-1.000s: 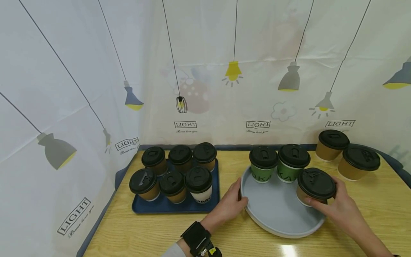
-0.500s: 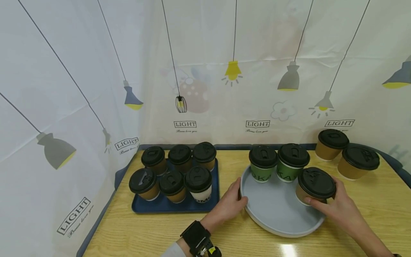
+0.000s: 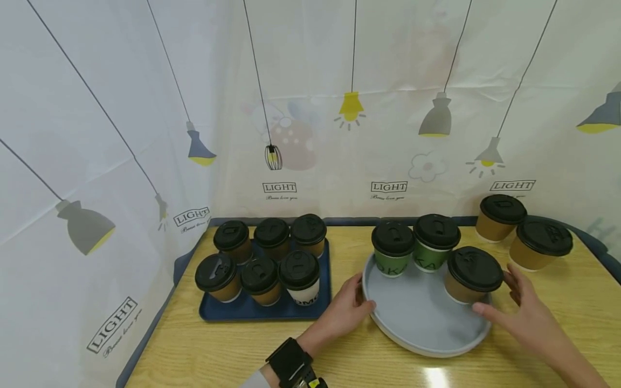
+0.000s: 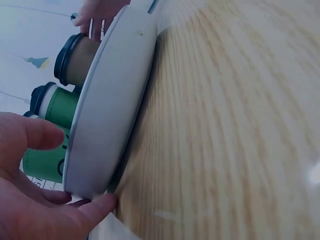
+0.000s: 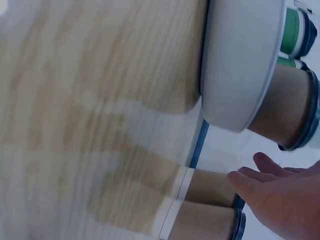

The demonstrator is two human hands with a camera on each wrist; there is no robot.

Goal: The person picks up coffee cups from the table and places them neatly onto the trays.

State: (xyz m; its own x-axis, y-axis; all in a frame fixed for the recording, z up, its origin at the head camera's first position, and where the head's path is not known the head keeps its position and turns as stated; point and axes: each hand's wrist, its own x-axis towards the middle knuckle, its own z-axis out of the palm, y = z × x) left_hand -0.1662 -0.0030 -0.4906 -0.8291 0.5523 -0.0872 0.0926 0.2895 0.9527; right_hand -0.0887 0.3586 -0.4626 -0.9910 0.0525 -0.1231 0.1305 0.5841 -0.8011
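Note:
A thick round grey-white tray [image 3: 412,312] stands on the wooden table, bearing two green paper cups [image 3: 392,264] [image 3: 430,257] and one brown cup [image 3: 463,288], all upright with black lids. My left hand [image 3: 346,307] holds the tray's left edge, thumb at the rim and fingertips against the side wall [image 4: 107,95]. Just right of the brown cup, my right hand [image 3: 526,315] has spread fingers and holds nothing. The right wrist view shows a gap between these fingers and the brown cup [image 5: 285,105].
A blue rectangular tray [image 3: 218,315] with several black-lidded cups stands on the left. Two more brown cups [image 3: 495,229] [image 3: 529,258] stand on the table at the back right. Behind the table hangs a white curtain [image 3: 330,156] printed with lamps.
My right hand has let go of the brown cup and drawn back slightly to the right. The cups on the round tray have shifted a little leftward. My left hand keeps its place.

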